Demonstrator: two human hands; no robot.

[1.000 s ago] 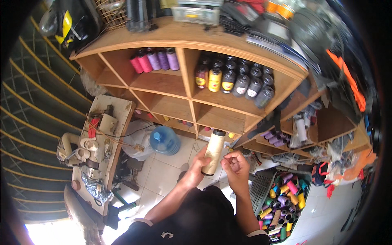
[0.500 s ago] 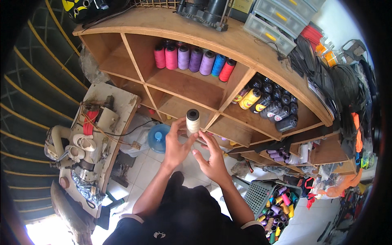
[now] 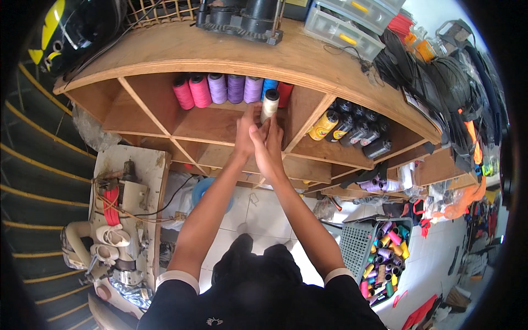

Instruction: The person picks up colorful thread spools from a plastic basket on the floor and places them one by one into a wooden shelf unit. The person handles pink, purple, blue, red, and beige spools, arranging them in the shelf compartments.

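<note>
A cream spool of thread (image 3: 269,107) with a black top stands upright between my hands, raised in front of the upper shelf compartment. My left hand (image 3: 245,131) grips it from the left, its fingertips partly behind the spool. Against its lower part, my right hand (image 3: 269,144) closes with bent fingers, hiding the base. Behind it, a row of thread spools runs along the compartment: pink (image 3: 199,91), lilac (image 3: 218,88), purple (image 3: 236,89), blue (image 3: 269,86) and red (image 3: 284,94). The cream spool covers part of the blue and red ones.
Black and yellow spools (image 3: 323,125) fill the compartment to the right. A green basket (image 3: 355,247) of mixed spools stands on the floor at right. A sewing machine (image 3: 129,198) sits on a table at left, near a blue water jug (image 3: 212,193). Drawers (image 3: 344,33) top the wooden shelf.
Both hands have carried the cream spool forward and up, from low before the shelf to the upper compartment with the coloured row. The view has shifted closer to the shelf.
</note>
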